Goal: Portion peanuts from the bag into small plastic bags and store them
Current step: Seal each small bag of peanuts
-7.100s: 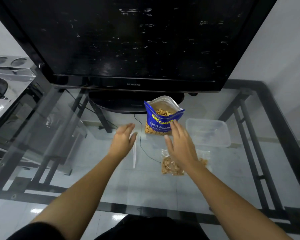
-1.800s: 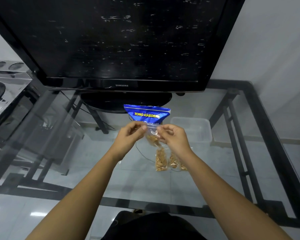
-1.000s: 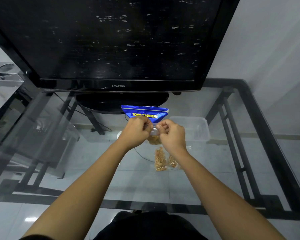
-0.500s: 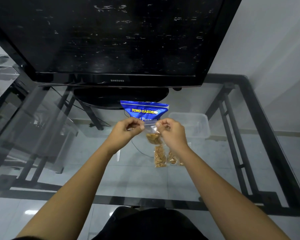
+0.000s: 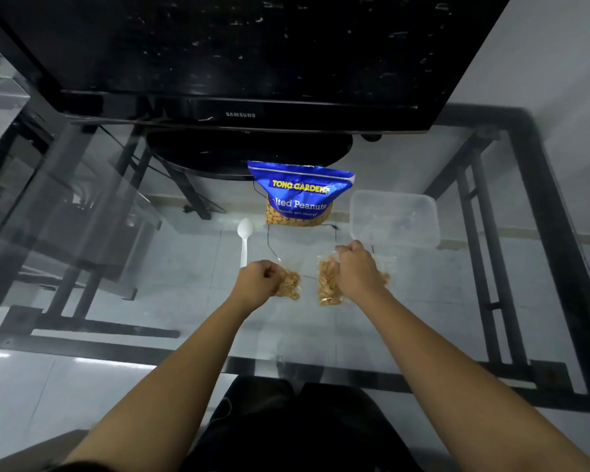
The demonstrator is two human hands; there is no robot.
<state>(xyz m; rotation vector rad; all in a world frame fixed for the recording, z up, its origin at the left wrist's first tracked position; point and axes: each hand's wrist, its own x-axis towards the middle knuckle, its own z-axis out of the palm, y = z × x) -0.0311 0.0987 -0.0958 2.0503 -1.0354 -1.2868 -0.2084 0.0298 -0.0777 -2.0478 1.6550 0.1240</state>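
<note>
Right hand [image 5: 356,269] covers part of small peanut bags [image 5: 327,284]; television [image 5: 239,52] cut by top edge.

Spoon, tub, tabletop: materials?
Spoon: white, opaque, slightly glossy, likely plastic. Tub: frosted translucent plastic by the look; the floor shows dimly through its walls. Tabletop: clear glass with glare streaks; the black frame and floor tiles are visible through it.

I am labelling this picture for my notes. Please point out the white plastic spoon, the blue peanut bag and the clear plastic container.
white plastic spoon [image 5: 245,228], head view, on its bowl.
blue peanut bag [image 5: 300,189], head view, on the yellow brand lettering.
clear plastic container [image 5: 394,219], head view, on its see-through base.
</note>
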